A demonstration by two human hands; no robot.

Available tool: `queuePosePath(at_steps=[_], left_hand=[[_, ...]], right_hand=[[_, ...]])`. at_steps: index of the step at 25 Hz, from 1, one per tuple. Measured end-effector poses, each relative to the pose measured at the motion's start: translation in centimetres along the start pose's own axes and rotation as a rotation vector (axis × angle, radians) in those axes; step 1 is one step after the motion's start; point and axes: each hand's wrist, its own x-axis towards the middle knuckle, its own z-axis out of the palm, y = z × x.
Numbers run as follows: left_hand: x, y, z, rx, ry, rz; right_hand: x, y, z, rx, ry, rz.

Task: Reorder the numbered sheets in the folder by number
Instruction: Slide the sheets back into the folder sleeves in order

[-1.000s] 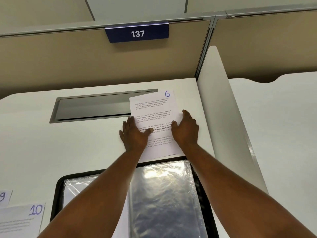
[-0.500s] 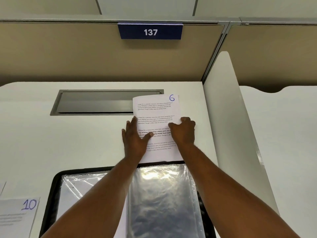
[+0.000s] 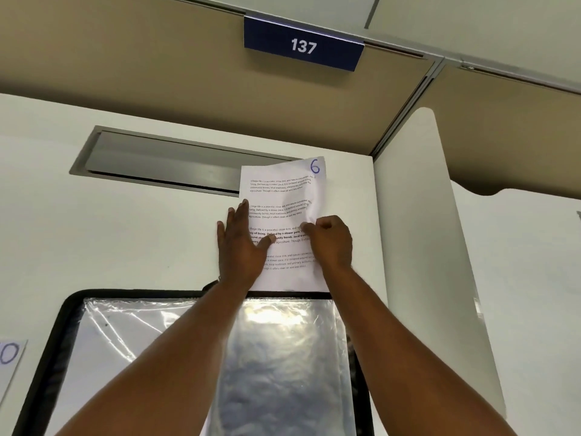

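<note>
Sheet no. 6 lies on the desk toward the far right corner, just beyond the open folder. Its near edge reaches the folder's black rim. There's a blue handwritten 6 in the sheet's far right corner, w/ printed text blocks below.

Left hand is flat & wide, fingers straight, pressing the sheet's left edge down; it lies partly on paper, partly on desk. Right hand has fingers curled, gripping the sheet's right edge. The paper there buckles up off the desk, w/ the far right corner lifted & curved. Both forearms reach over the folder.

The folder sits open at the near edge, approx. mid-desk. Its shiny clear sleeves catch glare, & the left page shows white paper under plastic. Another sheet lies at the left edge nr the near corner, only a blue "0" in view.

A grey recessed slot runs along the far edge, & sheet no. 6's far left corner overlaps its right end. A white divider panel stands along the right edge. Behind is a tan partition w/ a blue sign reading 137.
</note>
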Motion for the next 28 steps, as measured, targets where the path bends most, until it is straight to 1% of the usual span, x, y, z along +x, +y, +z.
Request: queuePosePath(at_steps=[3,6,8,10,12,15,16,17,19,22,24,28], left_hand=[[-0.1,-0.1,0.1,-0.022,0.023,0.003],[-0.1,-0.4,-0.2,-0.078,0.010,-0.023],[-0.1,-0.3,-0.4,-0.117,-0.025,-0.064],[0.2,0.0,-0.9,-0.176,-0.079,-0.154],[0.8,0.7,-2.0,-0.322,-0.141,-0.280],[1.5,2.3,-4.6,-0.700,-0.165,-0.430],[1.3,2.9,-5.5,-0.787,-0.170,-0.433],[0.8,3.5,-6.3,-0.813,-0.170,-0.422],[-0.6,4.3,-7.6,-0.812,-0.149,-0.426],[-3.7,5.0,-9.5,-0.787,-0.104,-0.431],[-6.1,5.4,-10.7,-0.744,-0.086,-0.405],[-11.3,4.8,-13.3,-0.680,-0.105,-0.373]], right_hand=[[-0.4,0.3,-0.6,0.144,0.089,0.006],[-1.7,0.4,-0.9,0.180,0.159,-0.099],[-2.6,0.2,-1.5,0.187,0.155,-0.179],[-4.0,-0.7,-2.4,0.203,0.098,-0.261],[-5.3,-1.6,-3.6,0.213,0.040,-0.364],[-7.0,-2.9,-5.6,0.212,-0.019,-0.471],[-7.6,-3.2,-6.4,0.229,-0.030,-0.487],[-8.3,-3.3,-7.2,0.250,-0.031,-0.495],[-10.1,-3.0,-8.7,0.279,0.014,-0.506],[-13.1,-1.5,-10.5,0.284,0.182,-0.492],[-14.7,-0.1,-11.2,0.268,0.262,-0.454],[-19.6,2.6,-11.7,0.259,0.306,-0.382]])
